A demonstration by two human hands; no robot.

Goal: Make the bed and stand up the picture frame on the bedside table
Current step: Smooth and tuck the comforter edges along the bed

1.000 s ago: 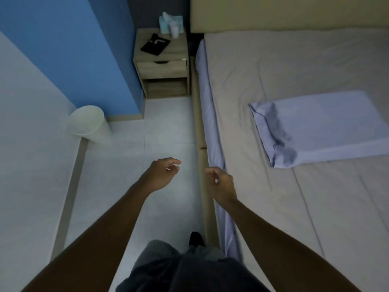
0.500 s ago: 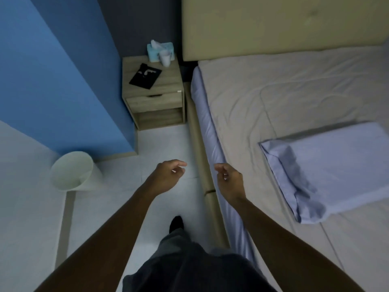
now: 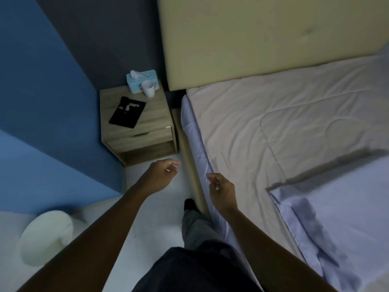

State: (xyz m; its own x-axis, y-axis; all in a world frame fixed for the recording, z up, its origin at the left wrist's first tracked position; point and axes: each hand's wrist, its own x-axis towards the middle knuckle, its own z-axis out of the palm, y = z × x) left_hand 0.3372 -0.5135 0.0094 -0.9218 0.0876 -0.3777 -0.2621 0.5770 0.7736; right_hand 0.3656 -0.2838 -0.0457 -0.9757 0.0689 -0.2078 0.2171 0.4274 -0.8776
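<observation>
Near left on the floor: a pale waste bin (image 3: 47, 237), blurred, next to the blue wall (image 3: 42, 102). Farther in, the wooden bench (image 3: 151, 114) sits in the corner betw. wall and bed. On its top the black picture frame (image 3: 127, 112) lies flat, face up, toward the front-left of the surface. Behind it, at the far edge, a light blue tissue box (image 3: 143, 80) w/ a white cup (image 3: 148, 87) touching its front.

Centre: left hand (image 3: 161, 178) hangs over the floor just short of the bench's lower shelf, fingers loosely curled, holding nothing. Right hand (image 3: 222, 189) is beside it, over the bed edge (image 3: 189, 157), also half-curled and empty; the two are near but apart.

Right: bed w/ a beige blanket (image 3: 273, 123) spread fairly flat, some creases, lilac sheet showing along its left side. A lilac pillow (image 3: 336, 207) lies near right on the blanket, well away from the cream headboard (image 3: 252, 39).
</observation>
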